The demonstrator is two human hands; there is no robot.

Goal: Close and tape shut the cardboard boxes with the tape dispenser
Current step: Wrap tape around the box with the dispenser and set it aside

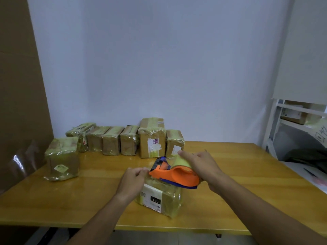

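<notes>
Head view, read from the left: a taped box [62, 159] stands alone near the left edge of the yellow wooden table [230, 167], already wrapped in glossy tape. Behind it, a row of taped boxes [123, 140] runs along the wall, all closed and shiny with tape, so most of the batch looks finished.

Nearer the front edge sits the box in hand [159, 198], with a white label and a black patch reading 031. Its flaps are down and tape already shines over its sides. The left hand [131, 181] rests at the box's upper left corner, fingers curled together, seemingly pinching or pressing down the tape end there; the exact contact is too blurred to tell. The orange tape dispenser [174, 175] lies across the top of the box. The right hand [200, 167] reaches over its yellowish tape roll [180, 162], fingers spread rather than clamped.

This box seems to be on its last strip. At far right, a white shelf unit [283, 124] holds more cardboard, its state unclear.
</notes>
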